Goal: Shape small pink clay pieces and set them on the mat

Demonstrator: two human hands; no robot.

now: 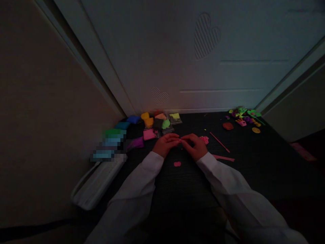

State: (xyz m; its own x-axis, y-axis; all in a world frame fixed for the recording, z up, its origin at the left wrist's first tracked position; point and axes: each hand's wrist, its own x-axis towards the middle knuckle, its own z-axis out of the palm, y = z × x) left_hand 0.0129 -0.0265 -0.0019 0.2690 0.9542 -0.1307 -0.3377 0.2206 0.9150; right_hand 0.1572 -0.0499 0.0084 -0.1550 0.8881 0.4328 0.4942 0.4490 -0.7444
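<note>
Over the dark table (182, 189), my left hand (166, 144) and my right hand (195, 145) meet at the fingertips. Both are closed in a pinch on a small piece of pink modelling clay (180, 140), mostly hidden by the fingers. Below them lies a flat pink clay piece (177, 164) with rounded lobes. Beside my right hand sits a bumpy pink clay cluster (204, 140), partly covered by that hand. To its right are a thin pink stick (219, 142) with a widened end and a flat pink strip (224, 158), partly hidden by my right sleeve.
Packets of coloured clay, including a pink packet (150, 134) and a purple packet (137, 143), line the back left. A white case (99, 183) lies at the left edge. Finished-looking clay flowers (254, 113) and a reddish lump (228, 126) stand back right, before a white panel (182, 67).
</note>
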